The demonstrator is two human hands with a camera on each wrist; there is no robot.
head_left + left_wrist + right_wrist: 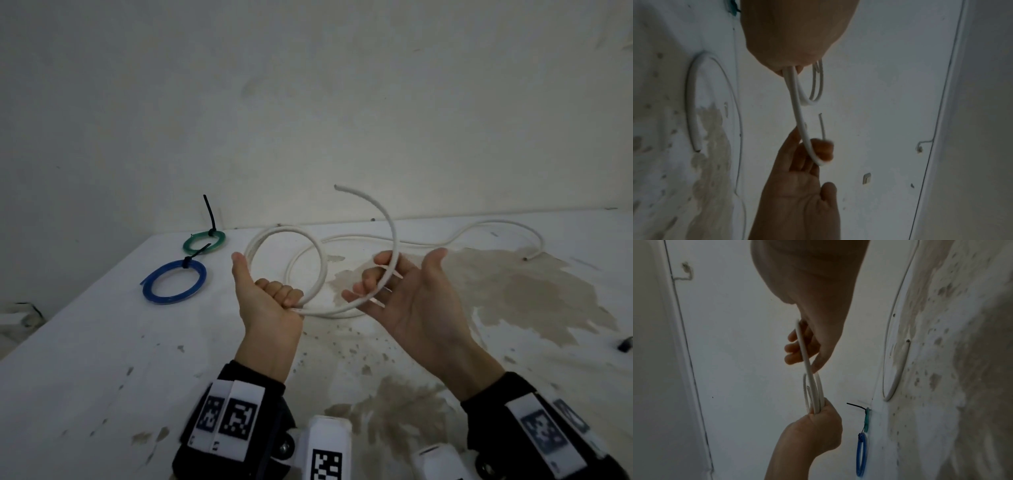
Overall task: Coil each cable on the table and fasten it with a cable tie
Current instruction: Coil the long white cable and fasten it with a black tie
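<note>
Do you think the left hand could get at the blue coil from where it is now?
Probably not yet: the left hand grips the white cable loops, so it is occupied. The path itself looks free, since the blue coil lies unobstructed on the table just left of it.

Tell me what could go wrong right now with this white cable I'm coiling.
The left hand grips the white cable loops at one spot only, so they could spring open. The right hand only hooks the free end loosely with curled fingers; it may slip out. A second white cable lies close behind and could snag.
</note>
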